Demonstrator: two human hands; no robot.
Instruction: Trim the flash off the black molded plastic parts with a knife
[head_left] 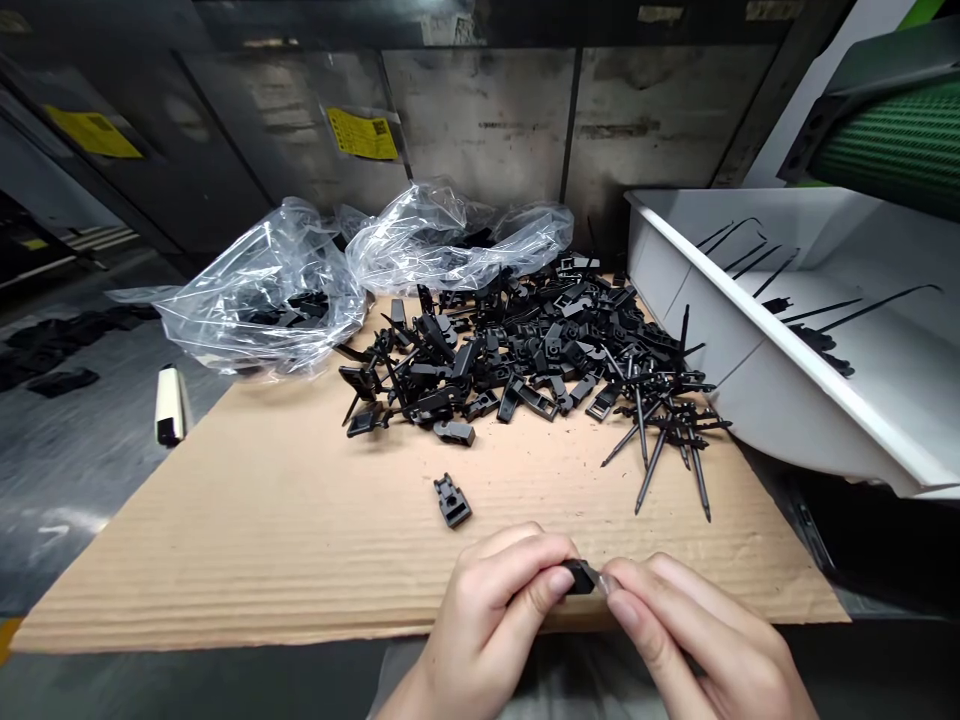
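Observation:
Near the cardboard's front edge, my left hand [502, 600] pinches a small black plastic part [578, 577] between thumb and forefinger. My right hand [682, 625] is closed close beside it, gripping a thin, pale, blade-like piece [602, 580] whose tip meets the part. Most of that piece is hidden by my fingers, so its exact kind is unclear. Just beyond my left hand, a single black plastic clip-like part [452, 501] lies on the cardboard sheet [300, 530].
A heap of black plastic parts [540, 340] covers the back of the cardboard, with spiky black sprues [667, 420] on its right. Clear plastic bags [277, 290] sit behind. A white bin [787, 350] stands right; a cream-and-black object [169, 405] lies left.

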